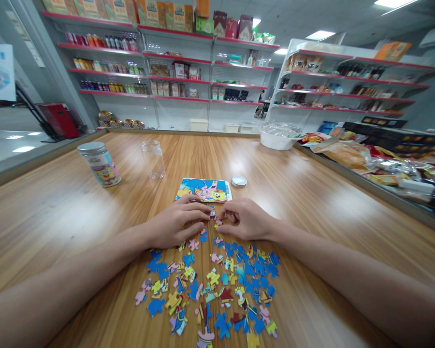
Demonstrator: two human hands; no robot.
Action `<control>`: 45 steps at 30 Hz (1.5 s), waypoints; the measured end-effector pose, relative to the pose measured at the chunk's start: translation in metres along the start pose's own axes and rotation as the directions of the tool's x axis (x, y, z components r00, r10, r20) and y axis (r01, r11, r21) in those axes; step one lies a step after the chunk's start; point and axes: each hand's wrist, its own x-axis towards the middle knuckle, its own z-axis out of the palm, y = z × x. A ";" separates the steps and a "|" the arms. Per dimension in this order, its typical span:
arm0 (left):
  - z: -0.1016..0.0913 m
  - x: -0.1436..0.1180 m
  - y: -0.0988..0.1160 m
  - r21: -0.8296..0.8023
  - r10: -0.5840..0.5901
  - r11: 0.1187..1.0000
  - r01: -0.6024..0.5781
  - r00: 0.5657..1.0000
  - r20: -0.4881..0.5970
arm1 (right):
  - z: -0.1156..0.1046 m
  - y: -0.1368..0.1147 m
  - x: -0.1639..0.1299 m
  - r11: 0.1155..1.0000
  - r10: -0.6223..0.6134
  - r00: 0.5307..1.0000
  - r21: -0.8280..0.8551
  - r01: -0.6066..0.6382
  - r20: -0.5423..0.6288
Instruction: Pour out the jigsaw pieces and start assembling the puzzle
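Several loose jigsaw pieces (217,285) lie scattered on the wooden table (311,203) in front of me, some face up, some showing blue backs. My left hand (179,223) and my right hand (242,220) meet at the far edge of the pile, fingertips pinched together on small puzzle pieces (213,216) held between them. Just beyond the hands lies the cartoon reference picture (204,190).
An empty clear jar (153,160) and its metal lid (239,181) stand behind the picture. A closed cartoon-printed jar (99,164) sits at left. A white bowl (277,137) and packaged goods (366,159) line the right edge; store shelves (181,72) fill the background.
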 end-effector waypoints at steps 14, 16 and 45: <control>-0.002 0.002 0.003 -0.027 -0.008 1.000 0.009 1.000 0.028 | 0.008 -0.001 0.001 0.999 0.033 0.999 0.019 -0.033 -0.002; -0.002 0.003 0.003 -0.033 -0.008 0.999 0.009 1.000 0.027 | 0.009 -0.001 0.001 0.999 0.034 0.999 0.009 -0.034 -0.004; -0.002 0.000 0.003 -0.026 -0.024 0.999 0.025 0.999 0.028 | 0.011 0.009 -0.005 0.962 -0.260 0.958 0.048 0.267 -0.122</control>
